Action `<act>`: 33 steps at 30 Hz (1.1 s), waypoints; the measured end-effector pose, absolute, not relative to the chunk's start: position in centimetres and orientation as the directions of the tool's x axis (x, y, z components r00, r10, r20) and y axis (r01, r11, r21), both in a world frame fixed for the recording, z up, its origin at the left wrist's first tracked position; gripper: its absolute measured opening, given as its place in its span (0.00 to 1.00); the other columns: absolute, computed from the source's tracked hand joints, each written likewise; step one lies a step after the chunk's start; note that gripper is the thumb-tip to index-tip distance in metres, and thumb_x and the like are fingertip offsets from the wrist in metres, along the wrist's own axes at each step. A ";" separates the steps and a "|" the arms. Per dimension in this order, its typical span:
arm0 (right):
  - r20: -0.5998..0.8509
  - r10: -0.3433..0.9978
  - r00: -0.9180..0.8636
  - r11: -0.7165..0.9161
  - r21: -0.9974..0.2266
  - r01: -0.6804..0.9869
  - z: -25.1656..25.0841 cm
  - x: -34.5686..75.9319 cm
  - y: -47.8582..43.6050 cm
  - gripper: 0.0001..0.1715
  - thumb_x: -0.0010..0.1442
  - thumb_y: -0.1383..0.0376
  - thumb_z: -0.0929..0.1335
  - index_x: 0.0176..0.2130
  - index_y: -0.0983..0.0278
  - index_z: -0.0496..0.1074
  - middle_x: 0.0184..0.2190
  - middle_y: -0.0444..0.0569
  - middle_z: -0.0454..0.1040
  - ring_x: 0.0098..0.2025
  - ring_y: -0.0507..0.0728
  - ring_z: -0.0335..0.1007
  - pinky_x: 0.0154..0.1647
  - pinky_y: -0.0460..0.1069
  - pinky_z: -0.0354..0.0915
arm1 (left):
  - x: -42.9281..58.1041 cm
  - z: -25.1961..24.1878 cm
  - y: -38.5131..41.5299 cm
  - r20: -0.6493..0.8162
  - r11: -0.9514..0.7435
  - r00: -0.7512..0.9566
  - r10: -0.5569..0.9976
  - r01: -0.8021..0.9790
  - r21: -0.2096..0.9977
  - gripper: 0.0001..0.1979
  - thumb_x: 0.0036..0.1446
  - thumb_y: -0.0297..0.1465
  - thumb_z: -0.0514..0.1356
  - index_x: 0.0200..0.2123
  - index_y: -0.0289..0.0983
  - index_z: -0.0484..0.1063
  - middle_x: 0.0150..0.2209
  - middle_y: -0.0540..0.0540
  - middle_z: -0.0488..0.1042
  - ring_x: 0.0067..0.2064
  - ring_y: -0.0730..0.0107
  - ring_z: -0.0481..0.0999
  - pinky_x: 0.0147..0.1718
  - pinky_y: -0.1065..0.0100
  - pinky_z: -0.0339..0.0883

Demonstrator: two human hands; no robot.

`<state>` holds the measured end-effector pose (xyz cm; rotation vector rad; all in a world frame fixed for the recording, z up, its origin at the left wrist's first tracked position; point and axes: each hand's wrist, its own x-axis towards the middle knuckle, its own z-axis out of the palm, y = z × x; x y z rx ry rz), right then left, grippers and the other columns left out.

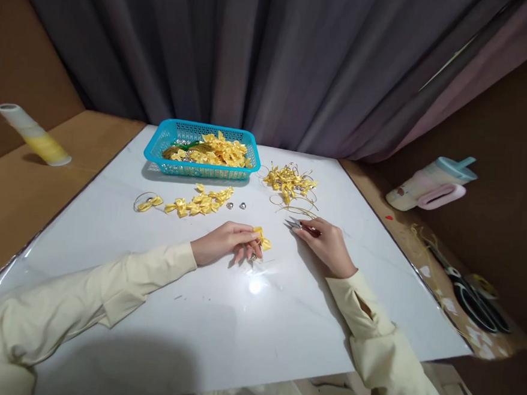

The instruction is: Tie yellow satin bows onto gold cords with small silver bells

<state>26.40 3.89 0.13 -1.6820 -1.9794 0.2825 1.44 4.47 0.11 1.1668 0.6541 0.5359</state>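
Observation:
My left hand (228, 243) pinches a yellow ribbon bow (264, 239) between thumb and forefinger above the white tabletop. A small silvery bell (253, 256) shows under its curled fingers. To the right, my right hand (326, 241) is closed around small scissors (293, 223), whose pointed blades face left toward the bow. A row of yellow bows (204, 202) lies beyond my left hand, with two loose silver bells (243, 206) beside it. Past my right hand is a pile of bows on gold cord (290, 182).
A blue basket (202, 170) of bows stands at the back. One corded bow (150, 204) lies left. A cardboard-coloured surface carries a yellow-wrapped tube (46, 145) at left, and a lidded cup (420, 184) and large black-handled scissors (475, 302) at right.

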 end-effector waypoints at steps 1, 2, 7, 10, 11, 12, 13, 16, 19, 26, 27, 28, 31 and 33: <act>0.252 0.962 -0.105 0.212 -0.450 0.867 -0.2 26.6 4.0 0.19 0.55 0.56 0.66 0.40 0.66 0.76 0.31 0.52 0.73 0.29 0.55 0.68 0.32 0.49 0.62 | 1.4 0.1 4.5 -0.192 0.314 0.697 0.691 -0.050 0.948 0.18 0.53 0.40 0.59 0.26 0.28 0.71 0.28 0.41 0.75 0.21 0.80 0.65 0.15 0.77 0.58; 0.252 0.962 -0.108 0.211 -0.433 0.876 -0.4 26.7 4.1 0.19 0.56 0.56 0.66 0.41 0.66 0.76 0.32 0.52 0.72 0.30 0.55 0.68 0.32 0.49 0.62 | 1.4 0.1 4.5 -0.194 0.320 0.695 0.693 -0.054 0.946 0.18 0.53 0.40 0.59 0.27 0.28 0.71 0.28 0.41 0.75 0.21 0.80 0.65 0.14 0.77 0.58; 0.273 0.954 -0.127 0.233 -0.399 0.887 -1.4 27.2 4.4 0.19 0.57 0.59 0.65 0.44 0.67 0.75 0.37 0.55 0.67 0.34 0.57 0.66 0.38 0.52 0.63 | 1.4 0.0 4.5 -0.195 0.330 0.682 0.705 -0.072 0.941 0.17 0.52 0.40 0.60 0.27 0.28 0.71 0.28 0.41 0.75 0.21 0.79 0.66 0.14 0.78 0.58; 0.287 0.949 -0.131 0.244 -0.403 0.882 -1.8 27.4 4.5 0.18 0.57 0.61 0.65 0.45 0.66 0.75 0.37 0.56 0.67 0.37 0.60 0.65 0.42 0.54 0.62 | 1.4 0.1 4.4 -0.192 0.319 0.671 0.716 -0.070 0.945 0.18 0.52 0.40 0.60 0.27 0.27 0.71 0.28 0.41 0.75 0.22 0.78 0.67 0.14 0.78 0.58; 0.292 0.948 -0.126 0.242 -0.407 0.881 -1.9 27.4 4.5 0.18 0.57 0.62 0.66 0.45 0.66 0.75 0.38 0.57 0.68 0.37 0.60 0.64 0.42 0.55 0.62 | 1.4 0.1 4.4 -0.193 0.316 0.668 0.719 -0.067 0.946 0.18 0.52 0.41 0.60 0.28 0.27 0.72 0.28 0.40 0.75 0.22 0.78 0.67 0.14 0.78 0.58; 0.298 0.947 -0.120 0.241 -0.412 0.879 -1.9 27.4 4.5 0.18 0.56 0.63 0.66 0.46 0.66 0.75 0.38 0.57 0.68 0.38 0.61 0.64 0.43 0.56 0.61 | 1.4 0.2 4.4 -0.196 0.316 0.666 0.720 -0.063 0.947 0.18 0.52 0.40 0.60 0.28 0.27 0.72 0.28 0.40 0.74 0.22 0.79 0.67 0.14 0.79 0.58; 0.306 0.945 -0.114 0.241 -0.418 0.876 -1.8 27.4 4.5 0.18 0.56 0.64 0.66 0.46 0.66 0.75 0.38 0.57 0.69 0.39 0.62 0.64 0.44 0.57 0.61 | 1.4 0.2 4.4 -0.198 0.316 0.664 0.721 -0.061 0.947 0.19 0.52 0.40 0.60 0.28 0.27 0.72 0.27 0.40 0.74 0.23 0.79 0.66 0.14 0.79 0.58; 0.335 0.937 -0.097 0.249 -0.448 0.859 -1.2 27.0 4.2 0.16 0.56 0.64 0.66 0.44 0.66 0.75 0.39 0.57 0.69 0.42 0.62 0.63 0.46 0.57 0.60 | 1.4 0.2 4.4 -0.199 0.313 0.660 0.724 -0.058 0.948 0.19 0.51 0.41 0.60 0.28 0.26 0.72 0.27 0.40 0.74 0.23 0.78 0.66 0.14 0.79 0.58; 0.333 0.933 -0.135 0.295 -0.494 0.818 -0.2 25.6 3.0 0.11 0.57 0.63 0.66 0.36 0.63 0.76 0.37 0.53 0.70 0.40 0.58 0.66 0.44 0.53 0.63 | 1.4 0.0 4.5 -0.175 0.283 0.658 0.732 -0.060 0.957 0.19 0.51 0.41 0.60 0.29 0.26 0.73 0.29 0.38 0.75 0.24 0.78 0.67 0.14 0.79 0.58; 0.115 0.937 -0.331 0.325 -0.637 0.699 -0.2 20.5 -0.6 0.18 0.45 0.59 0.74 0.37 0.62 0.72 0.39 0.50 0.68 0.42 0.58 0.62 0.45 0.53 0.60 | 1.5 -0.5 4.5 -0.141 0.286 0.664 0.735 -0.115 0.951 0.18 0.51 0.40 0.61 0.30 0.28 0.73 0.24 0.45 0.72 0.22 0.78 0.66 0.15 0.79 0.58; 0.112 0.943 -0.314 0.312 -0.626 0.715 -0.4 20.1 -0.8 0.18 0.46 0.60 0.74 0.37 0.62 0.71 0.40 0.50 0.67 0.43 0.58 0.61 0.46 0.54 0.59 | 1.6 -0.5 4.5 -0.135 0.288 0.666 0.734 -0.125 0.949 0.17 0.51 0.40 0.61 0.30 0.28 0.73 0.24 0.45 0.72 0.22 0.78 0.66 0.15 0.79 0.58; 0.108 0.948 -0.300 0.301 -0.615 0.729 -0.5 19.7 -0.9 0.15 0.47 0.61 0.74 0.36 0.62 0.71 0.40 0.50 0.67 0.44 0.59 0.61 0.47 0.55 0.57 | 1.6 -0.6 4.6 -0.128 0.288 0.670 0.732 -0.133 0.948 0.17 0.51 0.40 0.61 0.30 0.29 0.73 0.24 0.45 0.72 0.22 0.79 0.66 0.15 0.78 0.58; 0.086 0.957 -0.278 0.272 -0.603 0.750 -0.5 19.0 -0.9 0.06 0.52 0.63 0.71 0.32 0.62 0.70 0.40 0.49 0.67 0.45 0.59 0.59 0.46 0.56 0.54 | 1.6 -0.8 4.7 -0.116 0.282 0.679 0.725 -0.139 0.949 0.17 0.51 0.40 0.61 0.30 0.28 0.74 0.25 0.45 0.73 0.21 0.79 0.66 0.15 0.78 0.58; 0.071 0.959 -0.274 0.260 -0.606 0.752 -0.4 18.7 -1.0 0.05 0.54 0.64 0.69 0.30 0.62 0.70 0.38 0.49 0.67 0.44 0.59 0.59 0.46 0.56 0.53 | 1.5 -0.8 4.7 -0.118 0.282 0.678 0.726 -0.137 0.950 0.18 0.50 0.41 0.61 0.30 0.28 0.74 0.25 0.45 0.73 0.20 0.80 0.65 0.15 0.77 0.58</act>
